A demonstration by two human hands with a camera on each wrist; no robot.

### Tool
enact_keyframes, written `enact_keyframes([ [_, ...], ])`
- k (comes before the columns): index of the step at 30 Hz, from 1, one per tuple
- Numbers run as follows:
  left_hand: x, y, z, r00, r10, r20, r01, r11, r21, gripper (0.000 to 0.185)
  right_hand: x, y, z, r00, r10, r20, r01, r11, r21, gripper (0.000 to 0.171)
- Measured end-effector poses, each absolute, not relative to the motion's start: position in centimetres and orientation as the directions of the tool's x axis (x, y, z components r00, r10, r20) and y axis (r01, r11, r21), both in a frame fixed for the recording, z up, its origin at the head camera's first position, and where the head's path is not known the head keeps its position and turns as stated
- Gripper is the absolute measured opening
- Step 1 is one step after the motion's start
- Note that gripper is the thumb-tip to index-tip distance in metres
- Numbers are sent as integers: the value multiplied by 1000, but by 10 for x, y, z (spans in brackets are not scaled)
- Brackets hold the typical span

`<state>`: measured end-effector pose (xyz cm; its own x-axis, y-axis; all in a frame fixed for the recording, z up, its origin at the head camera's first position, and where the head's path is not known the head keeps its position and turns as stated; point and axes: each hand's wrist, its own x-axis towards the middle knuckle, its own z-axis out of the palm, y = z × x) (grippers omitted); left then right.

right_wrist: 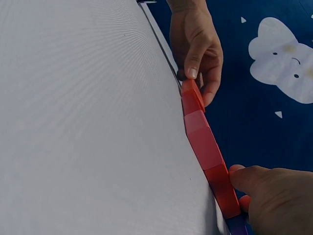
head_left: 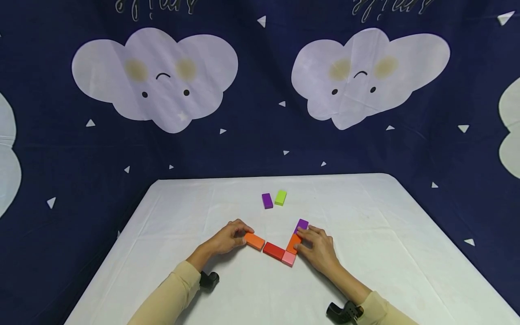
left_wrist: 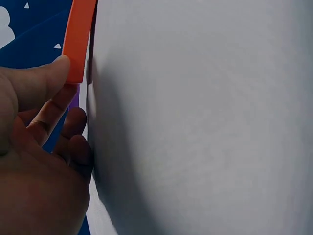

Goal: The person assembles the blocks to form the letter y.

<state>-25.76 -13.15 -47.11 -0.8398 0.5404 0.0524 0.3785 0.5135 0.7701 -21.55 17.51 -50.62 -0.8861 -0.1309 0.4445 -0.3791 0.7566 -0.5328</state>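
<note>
The left hand (head_left: 227, 238) pinches a smooth orange rectangular block (head_left: 254, 242); the right hand (head_left: 321, 250) touches a second orange rectangular block (head_left: 292, 245), its grip unclear.

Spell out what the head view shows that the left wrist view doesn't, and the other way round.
Only the head view shows the right hand, the pink block at the bend of the row, and the lime green block farther back.

Only the left wrist view shows the left hand from its palm side, with the lower fingers curled in.

Both share that hand pinching an orange block, the white table, and the dark blue backdrop with white triangles.
</note>
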Motion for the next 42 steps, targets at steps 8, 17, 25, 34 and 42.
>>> enact_keyframes([
  [8, -259, -129, -473, -834, 548, 64, 396, 512, 762, 30, -216, 175, -505, -885, -131, 447, -381, 755, -534, 43],
  [17, -259, -128, -472, -823, 565, 63, 413, 518, 749, 31, -216, 175, -506, -881, -130, 454, -385, 755, -531, 42],
  [25, -257, -127, -474, -821, 565, 81, 425, 510, 748, 30, -216, 176, -507, -882, -129, 453, -383, 756, -531, 43],
  [34, -258, -128, -475, -820, 567, 80, 427, 513, 744, 31, -216, 175, -506, -879, -129, 459, -386, 757, -528, 42],
  [42, -257, -128, -474, -831, 553, 62, 407, 527, 746, 32, -215, 175, -506, -880, -129, 456, -385, 757, -528, 43],
])
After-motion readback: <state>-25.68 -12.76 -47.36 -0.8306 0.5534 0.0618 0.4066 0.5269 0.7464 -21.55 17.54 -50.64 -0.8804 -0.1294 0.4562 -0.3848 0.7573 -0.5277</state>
